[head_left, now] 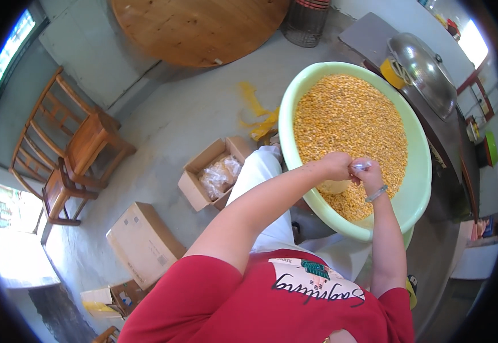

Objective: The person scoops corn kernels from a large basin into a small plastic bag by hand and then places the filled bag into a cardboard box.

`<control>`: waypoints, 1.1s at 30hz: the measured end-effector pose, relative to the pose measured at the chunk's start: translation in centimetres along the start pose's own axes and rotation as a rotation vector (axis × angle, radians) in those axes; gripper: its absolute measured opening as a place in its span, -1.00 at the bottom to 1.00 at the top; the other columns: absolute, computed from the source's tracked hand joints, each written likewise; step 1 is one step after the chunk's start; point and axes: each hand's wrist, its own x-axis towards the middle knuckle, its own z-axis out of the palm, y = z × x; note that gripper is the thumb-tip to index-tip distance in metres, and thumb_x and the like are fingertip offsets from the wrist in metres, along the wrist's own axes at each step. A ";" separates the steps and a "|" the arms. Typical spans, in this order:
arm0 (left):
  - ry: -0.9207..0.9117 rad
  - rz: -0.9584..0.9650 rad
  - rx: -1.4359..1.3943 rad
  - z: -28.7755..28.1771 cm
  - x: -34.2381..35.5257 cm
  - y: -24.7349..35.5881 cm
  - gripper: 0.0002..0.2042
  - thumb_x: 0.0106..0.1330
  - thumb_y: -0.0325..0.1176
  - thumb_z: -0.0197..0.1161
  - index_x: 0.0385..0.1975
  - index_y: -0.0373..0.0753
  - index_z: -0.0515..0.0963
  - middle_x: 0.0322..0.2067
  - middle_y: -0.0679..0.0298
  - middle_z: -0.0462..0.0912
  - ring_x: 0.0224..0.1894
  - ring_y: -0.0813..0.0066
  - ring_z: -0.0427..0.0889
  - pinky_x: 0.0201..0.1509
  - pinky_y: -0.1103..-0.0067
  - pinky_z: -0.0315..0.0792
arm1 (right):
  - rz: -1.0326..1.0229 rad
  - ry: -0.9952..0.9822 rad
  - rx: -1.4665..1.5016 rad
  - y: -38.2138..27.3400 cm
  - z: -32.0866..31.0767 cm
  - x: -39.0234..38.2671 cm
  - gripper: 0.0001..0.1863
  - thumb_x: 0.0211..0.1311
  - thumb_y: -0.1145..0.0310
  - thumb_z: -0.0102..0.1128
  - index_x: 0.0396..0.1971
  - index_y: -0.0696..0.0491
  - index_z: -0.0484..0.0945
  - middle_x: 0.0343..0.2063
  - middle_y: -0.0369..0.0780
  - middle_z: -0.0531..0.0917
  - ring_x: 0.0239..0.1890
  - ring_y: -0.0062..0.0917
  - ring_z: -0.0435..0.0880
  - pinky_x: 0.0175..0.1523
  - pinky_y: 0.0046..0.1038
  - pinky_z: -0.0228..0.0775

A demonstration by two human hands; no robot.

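A large pale green basin (417,188) full of yellow corn kernels (349,120) rests in front of me. Both my hands are above its near side. My left hand (336,166) and my right hand (368,173) meet on the twisted top of a small clear plastic bag (362,166), whose filled body (334,186) hangs below my left hand. My right wrist wears a silver bracelet (376,194). The fingers of both hands are closed on the bag's neck.
An open cardboard box (194,183) with filled plastic bags (219,175) sits on the floor at my left, a closed box (143,243) nearer. Wooden chairs (72,148) stand at left, a round wooden tabletop (197,26) beyond. A metal lid (426,71) lies on the counter at right.
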 end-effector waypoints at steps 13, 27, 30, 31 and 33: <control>0.200 0.011 0.219 1.2 -0.7 -0.4 -0.89 -0.03 -0.36 0.16 -0.52 -0.17 0.59 -0.49 0.15 0.60 -0.33 0.23 0.59 -0.27 0.39 0.46 | 0.006 -0.100 0.054 0.1 -0.1 0.2 -0.86 0.09 0.39 0.09 -0.41 0.16 0.49 -0.66 -0.27 0.53 -0.75 -0.66 0.44 -0.73 -0.70 0.18; 0.764 0.080 -0.515 -0.8 0.8 -0.5 -0.81 -0.05 -0.29 0.28 -0.65 -0.30 0.54 -0.71 0.10 0.51 -0.58 0.22 0.55 -0.47 0.44 0.40 | 0.096 0.137 0.324 2.2 -3.2 1.2 -0.73 0.26 0.21 -0.09 -0.29 0.11 0.45 -0.60 -0.27 0.54 -0.76 -0.67 0.43 -0.73 -0.67 0.23; 0.821 0.115 -0.666 -3.2 0.1 -0.5 -0.86 -0.02 -0.36 0.30 -0.62 -0.29 0.56 -0.66 0.21 0.57 -0.60 0.45 0.55 -0.50 0.54 0.41 | 0.101 0.131 0.282 1.8 -2.9 1.4 -0.74 0.24 0.21 -0.07 -0.29 0.11 0.45 -0.61 -0.27 0.54 -0.76 -0.67 0.43 -0.74 -0.67 0.20; 0.821 0.158 -0.764 -4.5 -0.1 -0.8 -0.88 -0.01 -0.38 0.29 -0.60 -0.29 0.56 -0.63 0.24 0.58 -0.59 0.52 0.54 -0.50 0.57 0.42 | 0.098 0.122 0.275 1.5 -2.6 1.5 -0.74 0.24 0.22 -0.06 -0.30 0.11 0.45 -0.61 -0.27 0.54 -0.76 -0.67 0.43 -0.74 -0.67 0.19; 0.768 0.254 -0.969 -6.7 -0.2 -0.5 -0.91 0.02 -0.41 0.29 -0.56 -0.29 0.57 -0.56 0.31 0.60 -0.56 0.64 0.52 -0.50 0.64 0.42 | 0.098 0.152 0.270 1.3 -2.7 0.6 -0.75 0.24 0.23 -0.05 -0.30 0.11 0.46 -0.62 -0.27 0.54 -0.76 -0.67 0.43 -0.74 -0.68 0.17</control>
